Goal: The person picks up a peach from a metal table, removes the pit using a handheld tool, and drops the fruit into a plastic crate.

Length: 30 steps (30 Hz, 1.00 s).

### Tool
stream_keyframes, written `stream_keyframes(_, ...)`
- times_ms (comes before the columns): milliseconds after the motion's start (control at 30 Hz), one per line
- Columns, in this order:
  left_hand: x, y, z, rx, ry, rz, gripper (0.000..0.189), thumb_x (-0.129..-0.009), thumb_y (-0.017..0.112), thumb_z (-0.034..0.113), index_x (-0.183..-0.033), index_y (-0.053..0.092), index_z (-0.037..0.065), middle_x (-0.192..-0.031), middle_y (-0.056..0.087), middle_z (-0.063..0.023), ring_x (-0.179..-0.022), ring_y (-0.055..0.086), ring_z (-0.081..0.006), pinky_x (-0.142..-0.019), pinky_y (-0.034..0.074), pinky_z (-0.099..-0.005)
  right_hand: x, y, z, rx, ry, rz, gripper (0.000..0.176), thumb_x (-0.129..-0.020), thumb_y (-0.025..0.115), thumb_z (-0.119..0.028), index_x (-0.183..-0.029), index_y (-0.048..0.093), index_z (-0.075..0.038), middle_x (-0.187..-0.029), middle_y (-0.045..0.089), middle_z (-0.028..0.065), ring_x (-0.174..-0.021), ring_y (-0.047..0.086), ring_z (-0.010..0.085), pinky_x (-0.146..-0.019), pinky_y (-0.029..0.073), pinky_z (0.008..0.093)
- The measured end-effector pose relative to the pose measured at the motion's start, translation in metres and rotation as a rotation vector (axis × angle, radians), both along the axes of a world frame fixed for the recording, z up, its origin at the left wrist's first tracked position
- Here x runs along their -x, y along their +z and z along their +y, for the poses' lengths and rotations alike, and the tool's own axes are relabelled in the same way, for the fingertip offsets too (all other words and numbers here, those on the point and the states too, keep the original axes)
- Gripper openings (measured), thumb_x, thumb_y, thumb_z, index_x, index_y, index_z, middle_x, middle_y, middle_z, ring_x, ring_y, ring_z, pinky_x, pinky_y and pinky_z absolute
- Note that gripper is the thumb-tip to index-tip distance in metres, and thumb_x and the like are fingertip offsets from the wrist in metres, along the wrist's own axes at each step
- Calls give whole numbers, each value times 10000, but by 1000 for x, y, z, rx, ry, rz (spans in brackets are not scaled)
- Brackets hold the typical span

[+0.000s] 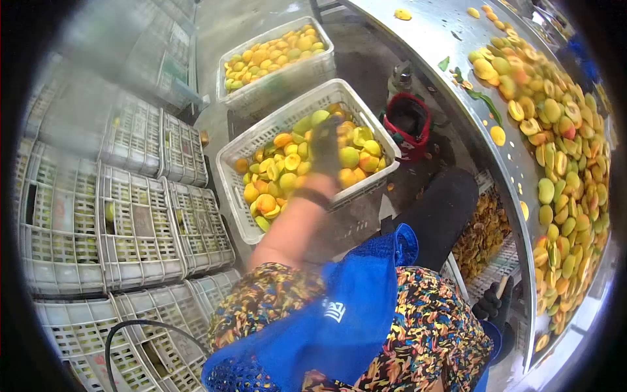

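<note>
A work area with a dark floor [362,59] surrounds the person, hemmed in by crates on one side and a metal table [431,32] on the other. Nearest, a blue apron [356,287] carries a white mark too small to read; a black cable [134,323] loops beside it. The gloved right hand [491,306] is curled around a pale handle [501,286], beside the table's edge, which partly covers a crate of brown scraps [482,228]. Ahead, the gloved left hand [324,147] is over halved yellow stone fruit [271,179] in a white plastic crate [230,196]; blur hides its fingers, so I cannot tell its grip. A red-rimmed bag [406,124] stands between crate and table, where more fruit [568,163] is heaped. At left, stacked crates [140,235] bear illegible reddish marks; farther ahead sits a second fruit-filled crate [281,81].
</note>
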<state>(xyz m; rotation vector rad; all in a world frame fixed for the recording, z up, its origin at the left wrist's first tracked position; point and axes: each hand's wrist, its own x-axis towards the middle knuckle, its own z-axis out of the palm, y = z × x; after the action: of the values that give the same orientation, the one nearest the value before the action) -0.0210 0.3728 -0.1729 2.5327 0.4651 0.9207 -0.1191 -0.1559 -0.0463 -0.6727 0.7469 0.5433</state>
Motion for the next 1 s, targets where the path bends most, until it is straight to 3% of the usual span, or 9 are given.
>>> stream_keyframes(233, 78, -146, 205, 546, 896, 95, 631, -854, 555, 464, -1174, 533, -80, -1131, 584, -275, -1073, 545, -395, -940, 414, -417, -13, 42, 46, 136, 106, 94, 424, -941, 408, -529, -831, 622, -180, -466, 349, -93, -347, 326, 46, -337, 255, 205)
stream_keyframes(300, 80, -58, 150, 264, 830, 129, 578, -846, 577, 407, -1179, 525, -62, -1169, 561, -262, -1108, 509, -407, -981, 382, -428, -14, 44, 50, 135, 114, 104, 428, -940, 408, -531, -830, 622, -177, -462, 344, -90, -349, 329, 46, -338, 256, 204)
stream_keyframes(433, 22, -38, 51, 212, 182, -210, 401, -876, 573, 257, -1167, 520, -14, -1212, 537, -185, -1161, 491, -334, -1023, 367, -392, -1, 28, 39, 50, 37, -85, 277, -970, 404, -304, -1224, 499, -246, -623, 453, -12, -419, 375, 72, -366, 302, 227)
stream_keyframes(500, -21, 10, -21, 217, -268, -341, 335, -906, 535, 211, -1163, 531, -3, -1229, 536, -167, -1170, 491, -313, -1033, 364, -388, -9, 35, 41, -29, 128, -66, 254, -956, 400, -423, -1043, 516, -214, -552, 394, -35, -407, 369, 82, -379, 308, 233)
stream_keyframes(567, -53, 75, -105, 938, -705, -318, 296, -935, 483, 184, -1162, 534, 2, -1234, 538, -152, -1169, 494, -300, -1034, 367, -385, -19, 40, 40, -11, 285, -52, 392, -942, 396, -542, -862, 533, -183, -482, 336, -57, -394, 364, 92, -392, 315, 240)
stream_keyframes(600, -64, 104, -132, 14, -720, -293, 315, -878, 507, 18, -1189, 561, 33, -1218, 569, -133, -1139, 541, -273, -996, 418, -361, -17, 28, 32, 279, 278, -94, 404, -939, 404, -539, -865, 532, -164, -504, 373, -45, -397, 371, 99, -390, 318, 245)
stream_keyframes(667, -78, 173, -220, -303, -981, -254, 307, -852, 544, 31, -1156, 584, 31, -1201, 592, -105, -1070, 576, -275, -913, 463, -358, -24, 45, 25, 431, 320, -130, 500, -932, 422, -536, -827, 576, -72, -476, 374, -42, -353, 353, 88, -351, 287, 224)
stream_keyframes(767, -90, 186, -332, 574, -1400, 99, 291, -841, 617, 120, -1115, 594, 25, -1086, 635, -119, -988, 609, -261, -864, 475, -323, -17, 41, 13, 574, 393, -207, 548, -933, 423, -536, -840, 605, -28, -486, 399, -31, -361, 354, 87, -354, 288, 226)
stream_keyframes(1000, -170, 214, -492, -275, -1328, 514, 402, -819, 620, 214, -1208, 557, 135, -1232, 557, -100, -1123, 544, -269, -930, 444, -363, -15, 95, -39, 557, 487, -142, 674, -893, 410, -624, -791, 674, -13, -548, 496, 26, -456, 449, 106, -439, 379, 253)
